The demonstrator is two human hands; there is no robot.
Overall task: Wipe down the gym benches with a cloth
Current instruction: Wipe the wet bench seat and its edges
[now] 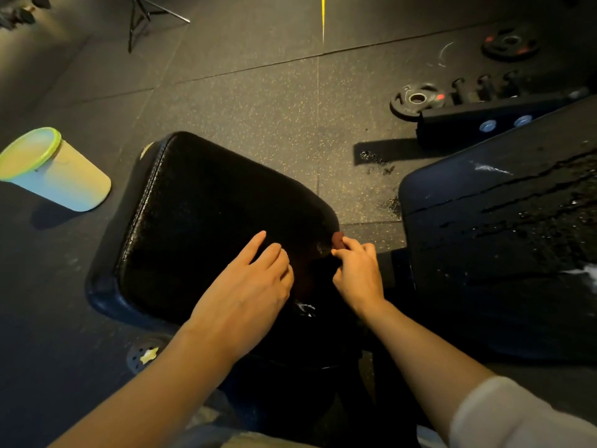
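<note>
A black padded bench seat (206, 221) fills the middle of the view, its surface glossy. My left hand (248, 292) lies on the seat's near right part with fingers fairly straight, index finger stretched forward. My right hand (357, 273) is at the seat's right edge, fingers curled, pinching a small reddish-brown cloth (338, 239) against the pad. Only a corner of the cloth shows above my fingers. To the right lies the bench's worn back pad (504, 227), its cover cracked and flaking.
A pale bucket with a green rim (55, 169) stands on the rubber floor at the left. Weight plates (416, 100) (510, 43) and a black frame bar (491, 119) lie at the upper right. A stand's legs (145, 17) are at the top left.
</note>
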